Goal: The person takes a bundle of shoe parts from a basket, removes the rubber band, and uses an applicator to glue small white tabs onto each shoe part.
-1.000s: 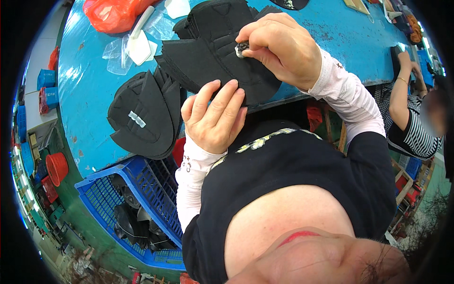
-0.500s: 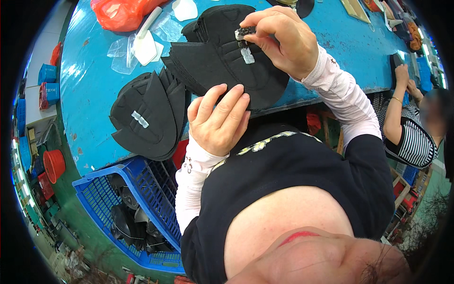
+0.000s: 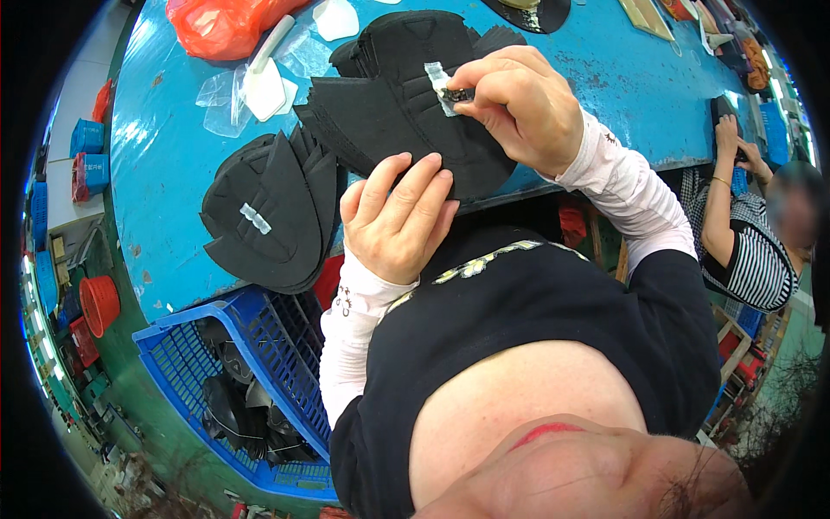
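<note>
The right hand [image 3: 529, 105] grips a small dark block [image 3: 460, 94] over layered black fabric pieces [image 3: 475, 156]; the left hand [image 3: 393, 223] lies there, fingers extended.

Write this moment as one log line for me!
left hand: touching black stack | right hand: pinching small dark object at white strip | smaller stack: pale strip on top
</note>
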`<action>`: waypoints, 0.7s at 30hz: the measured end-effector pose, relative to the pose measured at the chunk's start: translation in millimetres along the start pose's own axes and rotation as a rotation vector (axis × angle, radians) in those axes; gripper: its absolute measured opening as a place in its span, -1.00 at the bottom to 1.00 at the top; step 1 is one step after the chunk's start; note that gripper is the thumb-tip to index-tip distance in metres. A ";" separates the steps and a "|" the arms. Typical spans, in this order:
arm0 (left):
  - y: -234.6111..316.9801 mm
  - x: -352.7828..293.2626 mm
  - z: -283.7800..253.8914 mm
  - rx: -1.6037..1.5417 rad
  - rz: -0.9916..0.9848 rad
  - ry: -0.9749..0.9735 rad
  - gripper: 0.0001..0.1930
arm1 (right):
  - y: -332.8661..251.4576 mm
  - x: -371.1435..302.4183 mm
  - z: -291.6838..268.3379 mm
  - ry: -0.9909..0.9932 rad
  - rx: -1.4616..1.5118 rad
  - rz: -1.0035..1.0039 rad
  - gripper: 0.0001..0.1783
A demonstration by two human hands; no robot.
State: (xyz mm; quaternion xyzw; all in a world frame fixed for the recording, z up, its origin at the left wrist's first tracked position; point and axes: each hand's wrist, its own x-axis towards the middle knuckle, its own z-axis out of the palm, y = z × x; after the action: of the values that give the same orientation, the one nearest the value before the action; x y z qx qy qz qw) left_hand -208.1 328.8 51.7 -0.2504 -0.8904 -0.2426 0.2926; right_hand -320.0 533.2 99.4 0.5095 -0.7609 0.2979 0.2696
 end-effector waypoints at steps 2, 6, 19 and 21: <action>-0.6 1.3 0.2 0.008 0.005 -0.001 -0.67 | -5.0 0.6 -7.7 -0.016 0.031 0.028 -0.59; 1.6 14.6 -10.5 -0.037 -0.005 -0.068 -0.72 | -11.3 -2.9 -28.5 0.167 0.242 0.274 -0.71; 7.2 41.2 -23.3 -0.009 0.230 -0.199 -0.70 | 249.2 -38.0 -26.8 0.255 -0.331 0.768 -0.69; 9.9 42.4 -24.8 -0.002 0.205 -0.258 -0.70 | 248.2 -35.8 -19.6 0.185 -0.318 0.751 -0.68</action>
State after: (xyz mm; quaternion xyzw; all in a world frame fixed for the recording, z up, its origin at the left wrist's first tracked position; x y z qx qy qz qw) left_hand -222.2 334.8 99.5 -0.3692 -0.8901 -0.1783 0.1989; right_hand -538.2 644.8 42.8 0.1197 -0.9030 0.2987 0.2846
